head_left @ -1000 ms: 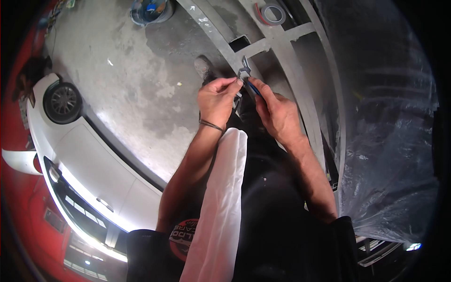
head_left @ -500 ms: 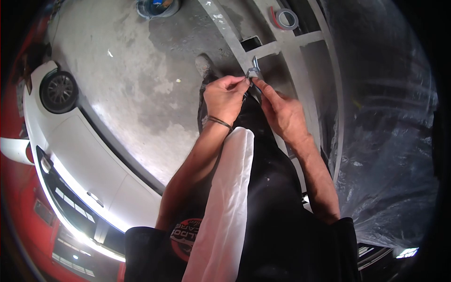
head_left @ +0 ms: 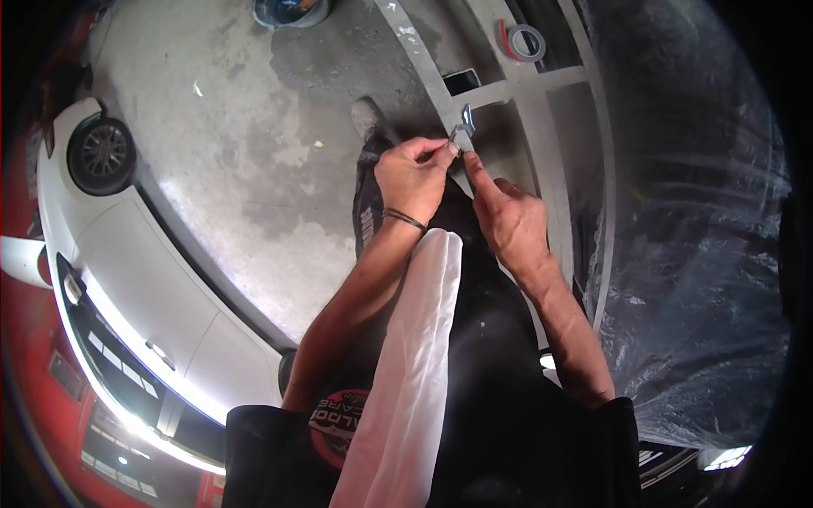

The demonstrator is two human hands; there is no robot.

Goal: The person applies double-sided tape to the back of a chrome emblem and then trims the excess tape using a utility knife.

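My left hand pinches at a small metal piece in front of my body, thumb and fingertip pressed together at its lower left side. My right hand is closed just to the right, its index finger stretched up against the lower end of the same piece. A shiny blade-like part stands up from the top of the metal piece. What lies inside the right palm is hidden. A white cloth strip hangs down over my dark shirt, below both hands.
Grey metal frame bars run at the right, with a roll of tape and a dark phone-like object on them. Dark plastic sheeting lies beyond. A bucket stands at the top; a white car is at the left.
The view has shifted slightly, so the frame bars and tape appear a little lower and further right. Both hands stay at the metal piece, which looks slightly turned.
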